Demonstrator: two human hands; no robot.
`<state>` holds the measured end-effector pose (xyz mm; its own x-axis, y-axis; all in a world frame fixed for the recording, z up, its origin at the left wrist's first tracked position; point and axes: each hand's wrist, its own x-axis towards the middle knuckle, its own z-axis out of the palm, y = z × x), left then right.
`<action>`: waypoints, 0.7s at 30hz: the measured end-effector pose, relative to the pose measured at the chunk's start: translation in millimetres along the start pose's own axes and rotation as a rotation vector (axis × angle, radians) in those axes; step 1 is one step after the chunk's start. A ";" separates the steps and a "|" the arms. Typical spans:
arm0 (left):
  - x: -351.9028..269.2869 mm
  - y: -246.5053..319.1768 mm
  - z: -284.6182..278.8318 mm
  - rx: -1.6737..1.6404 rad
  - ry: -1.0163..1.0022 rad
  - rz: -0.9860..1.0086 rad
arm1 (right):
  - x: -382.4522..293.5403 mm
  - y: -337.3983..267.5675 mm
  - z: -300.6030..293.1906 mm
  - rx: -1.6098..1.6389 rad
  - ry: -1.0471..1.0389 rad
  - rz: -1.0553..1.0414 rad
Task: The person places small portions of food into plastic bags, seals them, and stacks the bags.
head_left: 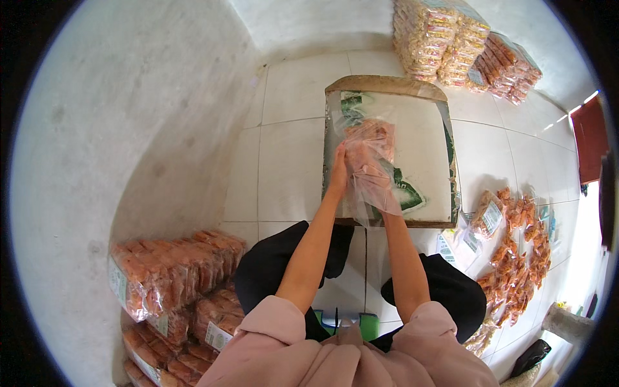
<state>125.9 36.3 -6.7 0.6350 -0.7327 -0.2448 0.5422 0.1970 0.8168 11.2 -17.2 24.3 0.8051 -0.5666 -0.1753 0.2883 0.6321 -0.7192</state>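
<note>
A large clear plastic bag [360, 191] lies over a low worn table [420, 140], its mouth towards me. Inside its far end are orange-brown snack packs [375, 130]. My left hand [340, 169] holds the bag's left side from outside, thumb up, with its other fingers mostly hidden. My right hand [371, 169] is inside the bag up to the wrist, against the near side of the packs. Film and glare blur its fingers, so I cannot see whether they grip a pack.
Bagged orange snacks [164, 271] are stacked by the left wall. Paler snack bundles [435, 43] and reddish ones [508, 65] stand at the back right. Small snack packets [517, 256], a labelled bag [488, 215] and printed plastic sheets [462, 246] lie on the tiles at right.
</note>
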 end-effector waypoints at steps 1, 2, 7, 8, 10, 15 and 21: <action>-1.9 2.0 3.2 -0.028 -0.005 -0.019 | 3.0 1.6 -3.6 -0.028 -0.034 -0.021; -4.0 4.4 1.8 -0.024 0.001 -0.013 | 4.9 4.7 -3.6 -0.119 -0.008 -0.031; -23.6 6.3 33.4 0.132 -0.008 0.101 | 25.8 14.7 -25.9 -0.504 0.241 -0.130; -24.1 9.3 27.2 0.143 0.002 0.109 | 27.6 20.1 -15.5 -0.565 0.231 -0.307; -23.4 12.4 19.0 0.325 0.018 0.219 | 27.4 26.7 0.2 -0.614 0.217 -0.485; -30.3 12.6 15.9 0.596 0.043 0.310 | 21.8 17.7 22.1 -1.169 0.340 -0.683; -36.9 11.3 24.9 0.602 0.002 0.144 | 48.5 11.2 6.3 -1.185 0.324 -0.757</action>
<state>95.0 49.4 24.6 0.6801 -0.7247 -0.1105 0.0455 -0.1087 0.9930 56.7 -34.3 12.0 0.4592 -0.7551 0.4679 -0.1369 -0.5806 -0.8026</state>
